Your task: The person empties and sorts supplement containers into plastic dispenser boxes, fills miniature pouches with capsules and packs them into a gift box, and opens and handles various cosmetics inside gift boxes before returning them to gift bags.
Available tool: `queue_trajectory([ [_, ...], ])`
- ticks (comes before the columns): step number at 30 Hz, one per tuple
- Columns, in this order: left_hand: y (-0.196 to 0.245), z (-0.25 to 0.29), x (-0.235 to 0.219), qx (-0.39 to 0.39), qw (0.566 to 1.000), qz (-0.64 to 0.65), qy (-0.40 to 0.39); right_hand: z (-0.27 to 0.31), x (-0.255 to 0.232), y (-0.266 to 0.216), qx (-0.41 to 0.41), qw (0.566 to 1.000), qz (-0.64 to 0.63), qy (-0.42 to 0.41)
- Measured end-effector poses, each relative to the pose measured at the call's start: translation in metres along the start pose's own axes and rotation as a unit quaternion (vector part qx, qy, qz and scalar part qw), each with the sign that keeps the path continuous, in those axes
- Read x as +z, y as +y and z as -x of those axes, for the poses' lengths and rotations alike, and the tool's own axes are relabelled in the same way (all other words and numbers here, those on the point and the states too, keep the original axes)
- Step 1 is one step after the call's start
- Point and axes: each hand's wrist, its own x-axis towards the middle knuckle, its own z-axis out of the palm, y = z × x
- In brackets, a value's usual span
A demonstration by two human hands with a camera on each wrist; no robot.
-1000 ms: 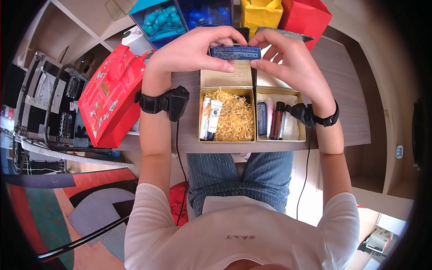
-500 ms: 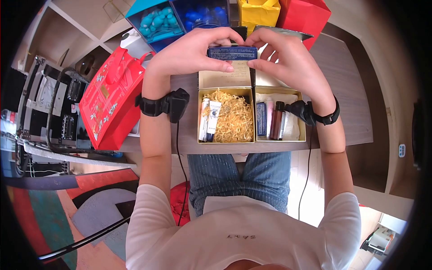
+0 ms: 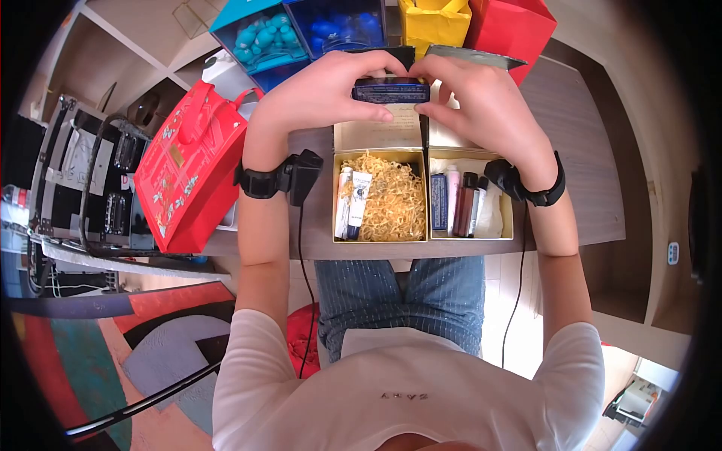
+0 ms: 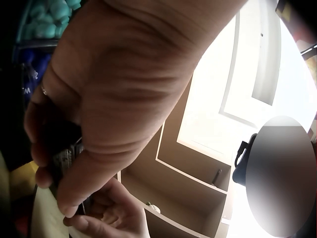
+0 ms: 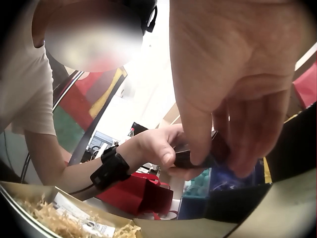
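Note:
A small dark blue box (image 3: 391, 92) with fine pale print is held level above the raised lids of two gift boxes. My left hand (image 3: 320, 92) grips its left end, thumb below and fingers curled behind. At the other end, my right hand (image 3: 477, 101) pinches it between thumb and fingers. The left gift box (image 3: 380, 240) contains straw-coloured shredded paper (image 3: 391, 199) and two white tubes (image 3: 358, 201). Inside the right gift box (image 3: 492, 237) lie another blue box (image 3: 439, 201), a pink tube (image 3: 452, 197) and brown bottles (image 3: 465, 207).
A red gift bag (image 3: 188, 169) stands at the table's left. Behind the hands are a turquoise container (image 3: 259, 37), a blue container (image 3: 338, 30), a yellow bag (image 3: 436, 26) and a red bag (image 3: 511, 30). Wrist-camera cables (image 3: 301, 278) hang past the table's front edge.
The blue box has tilted a little, so its printed face looks darker and more of its upper side shows. Both hands keep their hold on it in nearly the same place.

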Motion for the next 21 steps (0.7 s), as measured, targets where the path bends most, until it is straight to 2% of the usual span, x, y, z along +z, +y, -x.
queue_trajectory([
  [1,0.0012,0.0009,-0.0009,-0.031,0.999,0.025,-0.011,-0.0006,-0.0012,0.0012,0.0,1.0,0.001,0.0],
  [7,0.0063,0.0045,-0.0052,-0.076,0.996,0.052,-0.011,-0.0018,-0.0061,0.0055,0.015,1.0,0.012,0.02],
  [17,0.0004,0.0045,-0.0031,-0.059,0.997,0.052,0.011,-0.0021,-0.0069,0.0094,0.006,1.0,0.021,0.017],
  [19,0.0032,0.0035,-0.0027,-0.003,0.999,0.004,0.05,-0.0023,-0.0076,0.0087,0.0,1.0,0.02,0.023],
  [21,0.006,0.0019,-0.0035,-0.013,0.999,0.003,0.035,-0.0028,-0.0093,0.0069,0.053,0.996,-0.066,-0.03],
])
